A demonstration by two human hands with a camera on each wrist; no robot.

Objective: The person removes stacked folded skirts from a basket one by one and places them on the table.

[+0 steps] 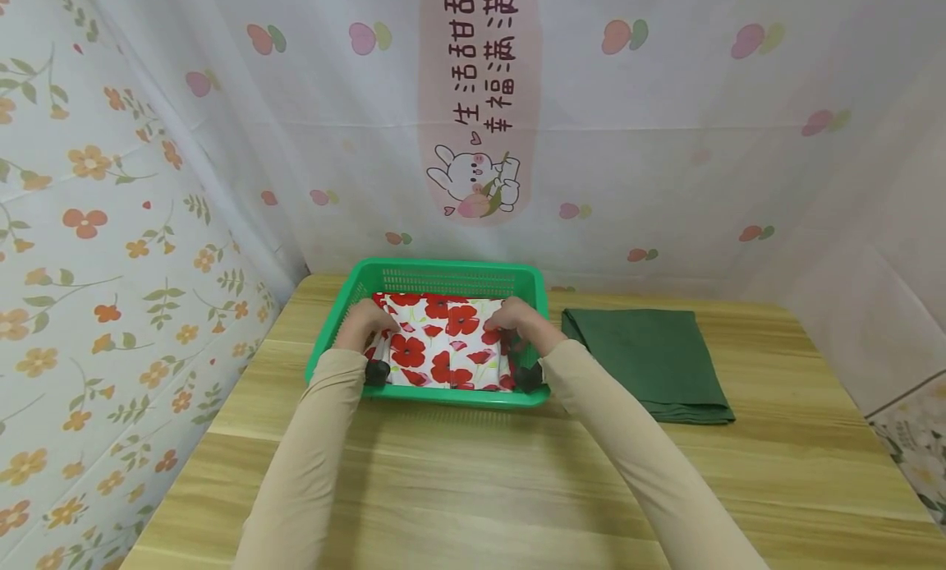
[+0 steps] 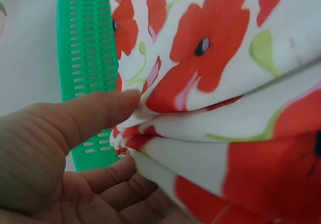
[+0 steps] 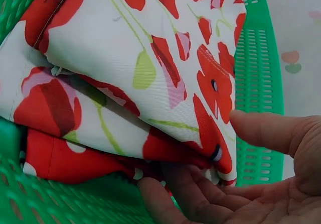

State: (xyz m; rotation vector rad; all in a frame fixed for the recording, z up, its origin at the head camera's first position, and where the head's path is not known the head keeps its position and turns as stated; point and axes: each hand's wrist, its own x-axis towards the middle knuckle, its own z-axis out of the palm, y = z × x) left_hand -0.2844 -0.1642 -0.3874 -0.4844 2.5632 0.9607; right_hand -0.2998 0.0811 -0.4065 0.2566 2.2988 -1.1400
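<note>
A folded white cloth with red poppies (image 1: 430,340) lies in the green plastic basket (image 1: 436,396). My left hand (image 1: 362,324) holds its left side, the thumb (image 2: 108,108) on top and the fingers curled beneath the bunched layers. At the opposite side, my right hand (image 1: 521,319) grips the edge, the thumb (image 3: 263,131) against the upper layers and the fingers (image 3: 200,196) reaching under the stack. Below the poppy cloth, a red fabric layer with white dots (image 3: 75,161) shows in the right wrist view.
Right of the basket, a folded dark green cloth (image 1: 650,360) lies flat on the wooden table (image 1: 458,480). Behind the table hangs a white printed curtain (image 1: 665,159), and a floral one (image 1: 111,250) borders the left side.
</note>
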